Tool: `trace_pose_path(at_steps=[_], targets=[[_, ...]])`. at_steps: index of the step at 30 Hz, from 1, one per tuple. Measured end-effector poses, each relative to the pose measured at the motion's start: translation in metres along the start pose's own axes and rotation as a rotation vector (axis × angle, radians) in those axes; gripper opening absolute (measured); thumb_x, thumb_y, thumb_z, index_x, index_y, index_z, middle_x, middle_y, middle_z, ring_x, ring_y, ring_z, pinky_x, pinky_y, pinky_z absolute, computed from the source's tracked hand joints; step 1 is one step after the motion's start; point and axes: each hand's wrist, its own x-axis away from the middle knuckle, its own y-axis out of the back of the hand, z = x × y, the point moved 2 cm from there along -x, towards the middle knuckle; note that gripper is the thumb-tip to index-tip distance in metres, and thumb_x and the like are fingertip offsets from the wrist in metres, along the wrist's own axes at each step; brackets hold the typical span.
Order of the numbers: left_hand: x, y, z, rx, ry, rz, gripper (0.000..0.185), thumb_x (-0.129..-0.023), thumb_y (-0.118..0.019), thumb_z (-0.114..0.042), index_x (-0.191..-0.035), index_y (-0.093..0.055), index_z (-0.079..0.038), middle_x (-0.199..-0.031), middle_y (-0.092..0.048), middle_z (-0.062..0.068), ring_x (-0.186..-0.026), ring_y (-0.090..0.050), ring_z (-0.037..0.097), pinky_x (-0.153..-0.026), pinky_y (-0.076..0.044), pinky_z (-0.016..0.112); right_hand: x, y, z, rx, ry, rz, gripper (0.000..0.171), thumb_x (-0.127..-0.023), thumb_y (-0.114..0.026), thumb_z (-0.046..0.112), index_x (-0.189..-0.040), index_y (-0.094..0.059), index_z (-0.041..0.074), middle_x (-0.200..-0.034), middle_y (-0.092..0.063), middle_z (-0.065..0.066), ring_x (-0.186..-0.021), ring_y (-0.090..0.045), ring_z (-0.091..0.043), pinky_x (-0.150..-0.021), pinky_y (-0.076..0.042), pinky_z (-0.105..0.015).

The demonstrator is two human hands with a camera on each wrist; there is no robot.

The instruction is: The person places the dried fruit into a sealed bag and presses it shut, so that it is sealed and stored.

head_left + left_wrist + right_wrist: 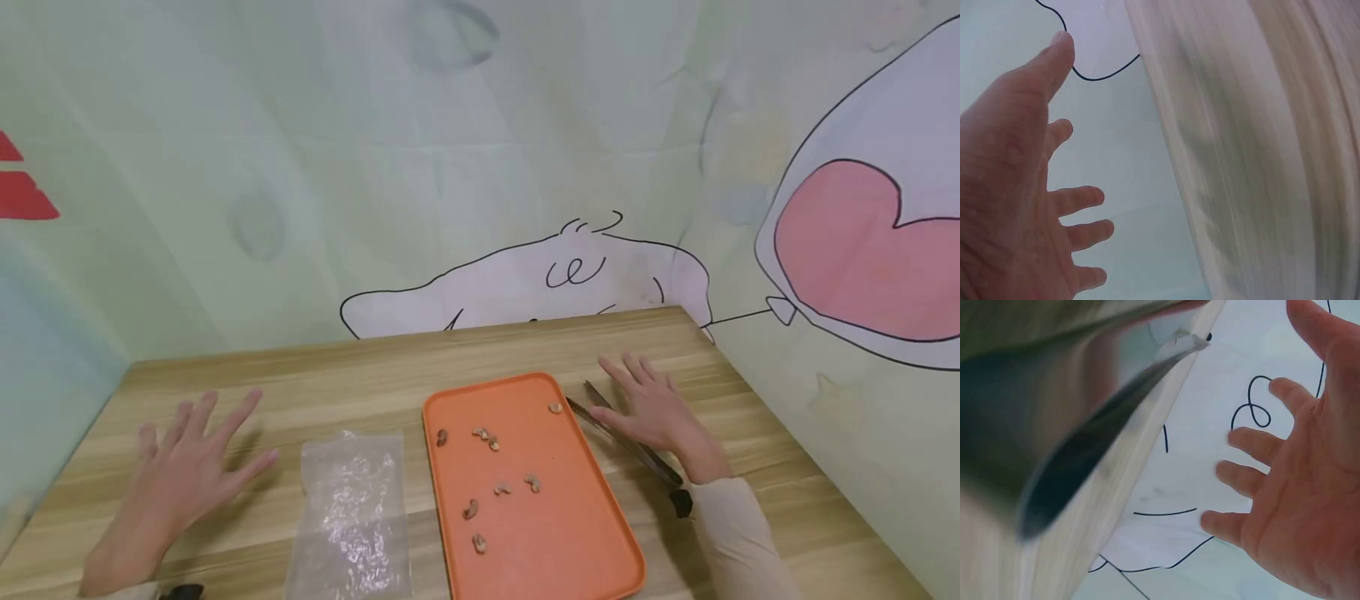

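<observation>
With its fingers spread and nothing in its grasp, my left hand (pixel 183 475) hovers above the left part of the table. My right hand (pixel 660 417) is likewise spread and holds nothing, above a pair of metal tongs (pixel 641 452) with a black end. The tongs' metal arm (pixel 1079 456) looms large and blurred in the right wrist view, apart from the palm. Between the hands lies an orange tray (pixel 555 533) with several small curved brown nuts, like cashews in their skins (pixel 470 509), scattered on it. A clear plastic bag (pixel 352 517) lies flat left of the tray.
The wood-grain table (pixel 337 375) ends at a back edge against a pale printed cloth (pixel 300 167). That backdrop carries a cartoon figure (pixel 510 283) and a balloon with a pink heart (pixel 847 258). The cloth also runs along the table's right side.
</observation>
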Motion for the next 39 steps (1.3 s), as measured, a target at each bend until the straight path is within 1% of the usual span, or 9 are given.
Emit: trace_pose_path(at_steps=[6,11,14,16,19,23,27,31,39], targets=[[-0.011,-0.004,-0.010,0.086,-0.084,0.068,0.078,-0.095,-0.061,-0.056,-0.155,-0.034,-0.015,-0.140,-0.043,0.039,-0.126,-0.040,0.060,-0.094,-0.020,0.083,0.016,-0.001,-0.009,-0.026,-0.026,0.062,0.077,-0.095,-0.065,0.048,-0.151,-0.039,0.001,-0.138,-0.049,-0.034,-0.127,-0.047,-0.053,-0.101,-0.037,-0.067],[-0.017,-0.006,-0.015,0.259,-0.148,0.107,0.058,-0.099,-0.063,-0.041,-0.141,-0.051,-0.003,-0.136,-0.050,0.034,-0.123,-0.046,0.057,-0.096,-0.028,0.076,0.025,-0.008,-0.011,-0.043,-0.051,0.124,0.071,-0.092,-0.069,0.049,-0.135,-0.053,-0.004,-0.114,-0.062,-0.024,-0.100,-0.063,-0.038,-0.084,-0.051,-0.053],[-0.020,-0.007,-0.018,0.403,-0.183,0.145,0.043,-0.101,-0.062,-0.031,-0.133,-0.058,-0.003,-0.128,-0.061,0.024,-0.115,-0.057,0.046,-0.094,-0.044,0.061,0.029,-0.014,-0.012,-0.061,-0.051,0.151,0.061,-0.088,-0.074,0.049,-0.119,-0.059,-0.002,-0.098,-0.060,-0.011,-0.080,-0.058,-0.022,-0.071,-0.050,-0.043],[-0.021,-0.009,-0.021,0.495,-0.202,0.210,0.036,-0.103,-0.059,-0.026,-0.131,-0.060,-0.003,-0.121,-0.066,0.016,-0.108,-0.063,0.036,-0.086,-0.053,0.047,0.030,-0.017,-0.012,-0.066,-0.041,0.154,0.050,-0.087,-0.077,0.044,-0.107,-0.060,0.001,-0.091,-0.058,-0.005,-0.075,-0.053,-0.017,-0.067,-0.047,-0.038],[-0.024,-0.011,-0.025,0.614,-0.210,0.340,0.033,-0.104,-0.056,-0.025,-0.131,-0.059,-0.005,-0.109,-0.069,0.007,-0.094,-0.065,0.021,-0.070,-0.054,0.031,0.030,-0.020,-0.014,-0.071,-0.019,0.141,0.032,-0.088,-0.077,0.032,-0.092,-0.058,0.006,-0.079,-0.054,-0.001,-0.068,-0.048,-0.015,-0.061,-0.043,-0.034],[-0.028,-0.013,-0.025,0.688,-0.265,0.433,0.034,-0.104,-0.056,-0.021,-0.134,-0.056,-0.005,-0.101,-0.067,0.005,-0.084,-0.061,0.010,-0.064,-0.051,0.029,0.028,-0.017,-0.015,-0.054,-0.020,0.103,0.023,-0.091,-0.073,0.023,-0.088,-0.056,0.008,-0.069,-0.047,0.002,-0.061,-0.045,-0.014,-0.054,-0.038,-0.032],[-0.031,-0.012,-0.024,0.693,-0.324,0.434,0.031,-0.103,-0.058,-0.018,-0.131,-0.058,-0.005,-0.094,-0.065,0.001,-0.078,-0.058,0.008,-0.063,-0.049,0.028,0.025,-0.007,-0.011,-0.039,-0.060,0.086,0.020,-0.094,-0.071,0.023,-0.094,-0.060,0.006,-0.067,-0.048,0.002,-0.059,-0.044,-0.015,-0.051,-0.036,-0.033],[-0.033,-0.013,-0.026,0.692,-0.335,0.422,0.028,-0.102,-0.060,-0.018,-0.127,-0.060,-0.006,-0.086,-0.061,-0.003,-0.074,-0.055,0.007,-0.061,-0.047,0.027,0.025,0.004,-0.007,-0.028,-0.084,0.074,0.021,-0.096,-0.069,0.022,-0.100,-0.061,0.003,-0.068,-0.050,0.001,-0.058,-0.046,-0.015,-0.051,-0.037,-0.033],[-0.037,-0.009,-0.029,0.673,-0.336,0.362,0.024,-0.099,-0.064,-0.016,-0.123,-0.063,-0.011,-0.088,-0.061,-0.003,-0.077,-0.054,0.007,-0.061,-0.048,0.026,0.024,0.019,-0.005,-0.038,-0.035,0.018,0.019,-0.096,-0.069,0.021,-0.103,-0.064,0.003,-0.077,-0.064,-0.002,-0.064,-0.057,-0.015,-0.056,-0.047,-0.038]])
